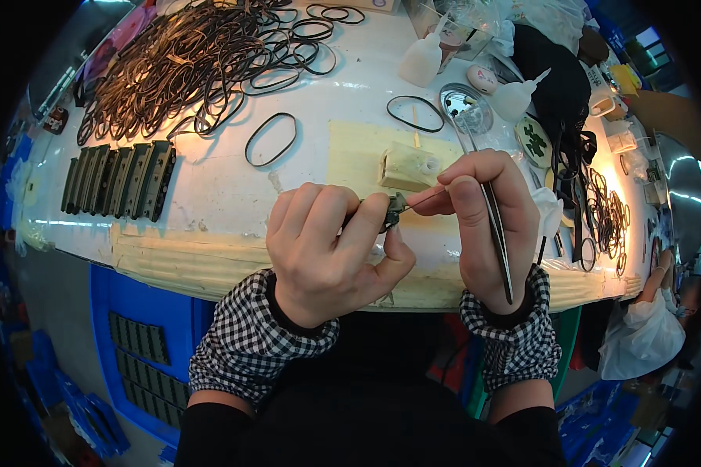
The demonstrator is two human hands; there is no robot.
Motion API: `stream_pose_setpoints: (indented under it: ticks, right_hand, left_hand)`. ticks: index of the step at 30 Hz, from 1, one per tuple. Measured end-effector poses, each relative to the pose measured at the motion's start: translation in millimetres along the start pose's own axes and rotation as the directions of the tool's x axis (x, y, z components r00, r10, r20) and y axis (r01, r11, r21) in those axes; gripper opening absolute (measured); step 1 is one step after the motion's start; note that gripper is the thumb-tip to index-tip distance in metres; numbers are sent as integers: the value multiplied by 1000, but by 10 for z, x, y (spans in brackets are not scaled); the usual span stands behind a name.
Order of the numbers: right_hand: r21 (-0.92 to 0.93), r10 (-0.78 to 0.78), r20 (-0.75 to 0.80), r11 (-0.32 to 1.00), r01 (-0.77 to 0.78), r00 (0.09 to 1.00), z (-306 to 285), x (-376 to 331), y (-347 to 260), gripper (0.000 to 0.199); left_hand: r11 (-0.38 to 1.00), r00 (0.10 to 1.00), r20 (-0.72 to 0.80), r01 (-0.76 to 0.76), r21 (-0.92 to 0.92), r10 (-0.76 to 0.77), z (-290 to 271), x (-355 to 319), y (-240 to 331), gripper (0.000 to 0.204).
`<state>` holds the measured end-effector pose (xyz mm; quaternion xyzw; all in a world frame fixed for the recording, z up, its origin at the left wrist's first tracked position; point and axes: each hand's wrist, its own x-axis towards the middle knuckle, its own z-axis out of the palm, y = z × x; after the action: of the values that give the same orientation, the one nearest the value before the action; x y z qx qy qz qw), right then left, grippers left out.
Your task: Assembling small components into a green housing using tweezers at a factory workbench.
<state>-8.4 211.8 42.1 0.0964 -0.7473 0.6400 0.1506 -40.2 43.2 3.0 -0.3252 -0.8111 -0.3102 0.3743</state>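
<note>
My left hand (331, 245) pinches a small dark part (395, 208) between thumb and fingers above the table's front edge. My right hand (487, 214) grips long metal tweezers (497, 237) along the palm and a thin stick (424, 198) whose tip touches the small part. Just behind both hands a cream-coloured block fixture (410, 166) rests on a pale yellow mat (354, 156). Both wrists wear black-and-white checked cuffs.
A big heap of black rubber rings (202, 54) covers the far left of the white table (210, 187); loose rings (270, 139) lie nearer. A row of dark ribbed parts (121, 179) sits left. Squeeze bottles (422, 56), a metal dish (465, 105) and more rings (611, 218) lie right. A blue crate (136, 342) stands below.
</note>
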Motion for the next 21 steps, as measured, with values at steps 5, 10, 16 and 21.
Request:
stream_pose_setpoints:
  ticks: [5, 10, 16, 21]
  right_hand:
    - [-31, 5, 16, 999, -5, 1000, 5, 11, 22, 9]
    - [-49, -18, 18, 999, 19, 1000, 5, 10, 16, 7]
    - [-91, -14, 30, 996, 17, 999, 8, 5, 4, 17]
    - [-270, -228, -141, 945, 185, 963, -88, 74, 90, 5]
  left_hand:
    - [1000, 1000, 4, 7, 1, -7, 8, -11, 1, 28]
    - [1000, 1000, 4, 7, 6, -7, -2, -5, 2, 28]
    - [1000, 1000, -4, 5, -7, -5, 4, -4, -7, 29]
    - [1000, 1000, -19, 13, -25, -14, -2, -16, -31, 30]
